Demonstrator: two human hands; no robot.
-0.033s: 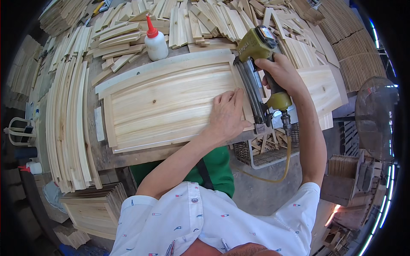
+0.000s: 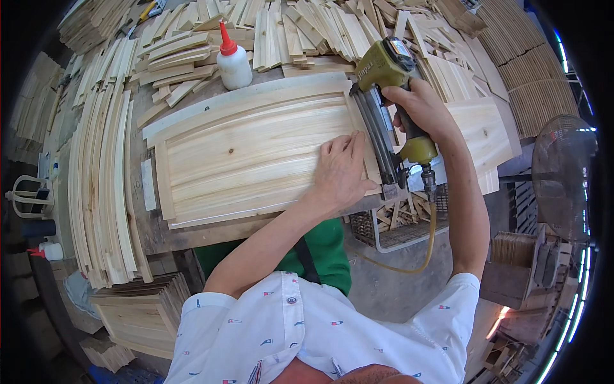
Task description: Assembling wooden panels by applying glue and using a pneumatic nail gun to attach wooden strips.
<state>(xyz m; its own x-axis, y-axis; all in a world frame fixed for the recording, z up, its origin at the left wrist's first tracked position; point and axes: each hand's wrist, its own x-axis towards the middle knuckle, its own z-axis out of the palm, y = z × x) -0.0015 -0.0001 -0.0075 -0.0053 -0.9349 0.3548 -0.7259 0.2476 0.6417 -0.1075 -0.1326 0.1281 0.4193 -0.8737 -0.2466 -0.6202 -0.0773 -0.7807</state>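
My right hand (image 2: pixel 425 112) is wrapped round the handle of an olive-green pneumatic nail gun (image 2: pixel 416 151). The gun lies on its side along the right end of a pale wooden panel (image 2: pixel 249 157), its dark magazine close against the frame strip there. A yellowish air hose (image 2: pixel 430 246) runs down from its fitting. My left hand (image 2: pixel 342 169) rests on the panel near that same end, fingers stretched flat and thumb apart. Narrow frame strips border the panel on its left, far and right sides; a thin white line, perhaps glue, runs along its near edge.
A white glue bottle with a red nozzle (image 2: pixel 234 64) stands beyond the panel. Loose wood strips (image 2: pixel 320 32) are heaped behind it, and long strips (image 2: pixel 99 185) lie at the left. A crate of offcuts (image 2: pixel 400 233) sits below the bench's right end; a fan (image 2: pixel 564 176) stands far right.
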